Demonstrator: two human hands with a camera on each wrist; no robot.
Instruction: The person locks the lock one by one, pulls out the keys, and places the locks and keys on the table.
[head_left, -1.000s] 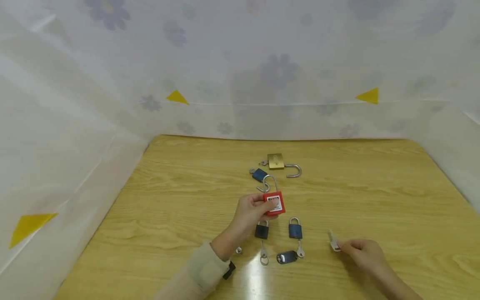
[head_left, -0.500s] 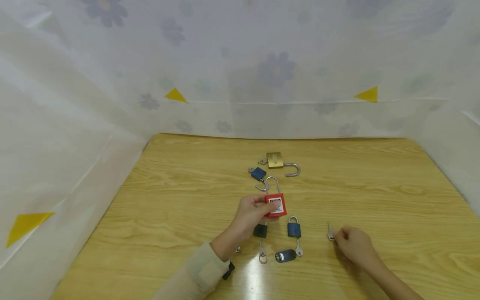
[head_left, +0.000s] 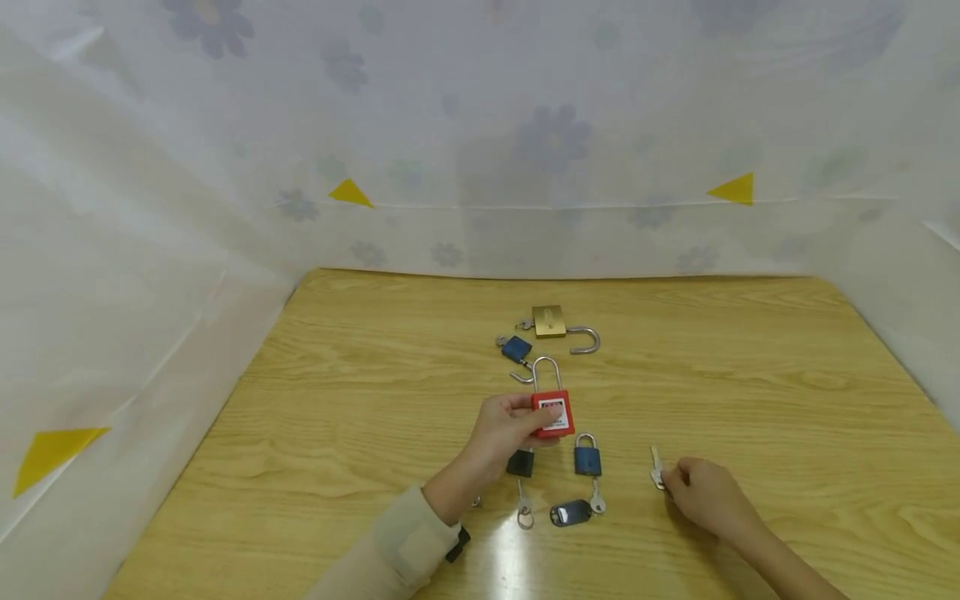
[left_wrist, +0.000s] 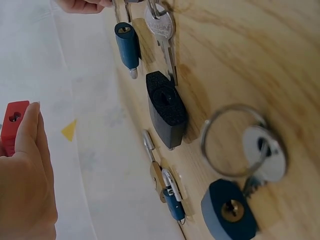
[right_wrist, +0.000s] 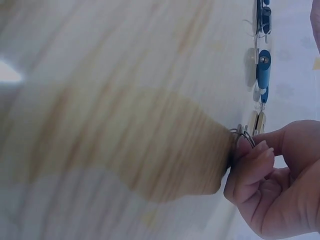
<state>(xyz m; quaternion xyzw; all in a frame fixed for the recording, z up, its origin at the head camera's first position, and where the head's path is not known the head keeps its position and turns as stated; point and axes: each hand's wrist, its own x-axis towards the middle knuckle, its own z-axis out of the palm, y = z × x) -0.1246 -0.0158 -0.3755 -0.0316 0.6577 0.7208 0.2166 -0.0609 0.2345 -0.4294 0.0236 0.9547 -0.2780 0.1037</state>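
Note:
My left hand (head_left: 501, 437) grips a red padlock (head_left: 558, 426) by its body, with the thumb across its white label. Its shackle points away from me, and in the left wrist view its keyhole end (left_wrist: 14, 120) faces the camera. Off to the right, my right hand (head_left: 708, 497) pinches a silver key (head_left: 657, 477) low at the table top, blade pointing away. Thin wire rings (right_wrist: 244, 135) show at those fingertips in the right wrist view. Between the hands lies a blue padlock (head_left: 588, 460) with a key in it. Partly behind the left hand is a black padlock (head_left: 521, 463).
Farther back lie a brass padlock (head_left: 548, 322) and a small blue padlock (head_left: 516, 348), both with shackles open. A dark key tag (head_left: 571, 512) sits near the front. Another blue padlock (left_wrist: 227, 212) shows in the left wrist view. A white flowered sheet (head_left: 420, 150) walls the wooden table.
The red padlock has turned a little straighter and shifted slightly right and toward me. My right hand has moved left, bringing the key down close to the table.

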